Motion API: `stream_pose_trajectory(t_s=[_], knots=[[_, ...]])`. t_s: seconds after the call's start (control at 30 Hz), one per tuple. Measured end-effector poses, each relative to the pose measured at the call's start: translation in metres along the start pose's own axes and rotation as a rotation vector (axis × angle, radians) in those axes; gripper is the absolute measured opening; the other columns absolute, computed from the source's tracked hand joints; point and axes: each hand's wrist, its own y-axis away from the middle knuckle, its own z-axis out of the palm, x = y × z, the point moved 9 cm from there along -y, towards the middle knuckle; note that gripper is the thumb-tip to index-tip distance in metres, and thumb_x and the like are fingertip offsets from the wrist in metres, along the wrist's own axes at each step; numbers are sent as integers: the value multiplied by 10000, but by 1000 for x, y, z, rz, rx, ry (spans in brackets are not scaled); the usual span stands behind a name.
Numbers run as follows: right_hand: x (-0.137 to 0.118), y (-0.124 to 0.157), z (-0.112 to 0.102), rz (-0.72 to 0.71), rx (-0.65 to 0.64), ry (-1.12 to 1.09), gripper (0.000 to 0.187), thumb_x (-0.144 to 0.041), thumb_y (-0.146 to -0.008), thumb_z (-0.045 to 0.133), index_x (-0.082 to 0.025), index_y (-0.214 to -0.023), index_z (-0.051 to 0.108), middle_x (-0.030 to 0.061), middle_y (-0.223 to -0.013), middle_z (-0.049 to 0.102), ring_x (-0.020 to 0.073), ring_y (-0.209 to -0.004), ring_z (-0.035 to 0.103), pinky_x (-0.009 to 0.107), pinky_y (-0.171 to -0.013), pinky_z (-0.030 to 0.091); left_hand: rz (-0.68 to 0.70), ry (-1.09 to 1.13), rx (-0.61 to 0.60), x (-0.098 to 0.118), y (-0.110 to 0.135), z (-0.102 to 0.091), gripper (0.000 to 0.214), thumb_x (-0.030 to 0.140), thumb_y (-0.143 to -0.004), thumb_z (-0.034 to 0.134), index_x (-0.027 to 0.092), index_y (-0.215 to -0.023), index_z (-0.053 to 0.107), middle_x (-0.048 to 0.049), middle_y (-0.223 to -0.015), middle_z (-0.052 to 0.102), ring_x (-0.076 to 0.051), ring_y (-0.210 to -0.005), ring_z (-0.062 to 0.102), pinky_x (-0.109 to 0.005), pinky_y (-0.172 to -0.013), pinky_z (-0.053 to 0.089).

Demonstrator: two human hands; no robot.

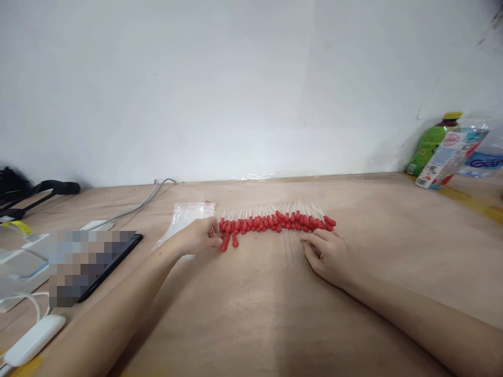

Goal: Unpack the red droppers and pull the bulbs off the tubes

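Observation:
A row of several clear droppers with red rubber bulbs [275,221] lies across the middle of the wooden table [251,314]. My left hand [198,236] rests at the row's left end, fingers curled in a pinch at a dropper with a red bulb [225,242]. My right hand [328,255] lies palm down just below the row's right end, fingers bent and touching thin clear tubes [288,246] on the table. A clear plastic bag [184,217] lies behind my left hand.
A dark tablet [108,259], white cables [133,209] and white devices [33,340] crowd the left side. Black gear [23,191] sits at the far left by the wall. Bottles in plastic wrap [451,152] stand at the back right.

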Motion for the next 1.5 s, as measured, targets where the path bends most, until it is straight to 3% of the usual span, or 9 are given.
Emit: stream_pose_trajectory(t_s=[0.1, 0.2, 0.43, 0.77, 1.17, 1.33, 1.5], knots=[[-7, 1, 3, -43, -24, -16, 164, -213, -802, 467, -191, -827, 628, 5, -651, 577, 125, -648, 534, 284, -690, 322, 23, 76, -77, 0, -3, 9, 296, 396, -583, 631, 189, -754, 507, -8, -758, 605, -188, -697, 568, -251, -574, 401], [-12, 1, 5, -58, -75, -36, 155, -265, -799, 495, -199, -845, 627, 14, -714, 604, 138, -697, 534, 304, -726, 316, 66, 160, -95, 2, -5, 15, 503, 382, -463, 738, 196, -856, 484, -1, -792, 583, -184, -697, 561, -246, -567, 406], [-21, -2, 2, -77, -217, -81, 266, -417, -768, 544, -209, -916, 620, 36, -850, 620, 169, -759, 515, 357, -771, 309, 67, 247, -16, 4, -9, 22, 685, 332, -442, 771, 192, -980, 371, 23, -742, 539, -163, -661, 545, -265, -597, 427], [-21, -3, 13, -79, -313, -116, 391, -489, -770, 531, -203, -1031, 595, 59, -923, 589, 192, -838, 500, 370, -767, 339, 155, 228, 17, 8, -15, 20, 569, 336, -529, 736, 188, -965, 402, 4, -777, 516, -150, -672, 520, -266, -609, 423], [-12, -3, 22, -50, -385, -145, 410, -479, -801, 492, -202, -1096, 560, 72, -971, 566, 210, -880, 482, 394, -792, 350, 231, 194, 78, 8, -21, 16, 648, 452, -522, 744, 203, -1029, 427, 8, -788, 524, -154, -673, 524, -261, -593, 415], [-8, -2, 25, -50, -374, -159, 460, -520, -784, 496, -199, -1109, 550, 81, -984, 567, 219, -886, 491, 408, -794, 364, 376, 47, 288, 28, -13, 1, 512, 506, -631, 659, 192, -1001, 496, -44, -925, 546, -204, -853, 528, -313, -717, 422], [-9, -1, 26, -58, -366, -204, 495, -526, -764, 525, -197, -1134, 530, 94, -1036, 558, 230, -936, 487, 410, -806, 376, 519, -95, 363, 58, -17, 9, 346, 473, -757, 556, 190, -956, 554, -50, -895, 558, -202, -860, 522, -333, -772, 413]])
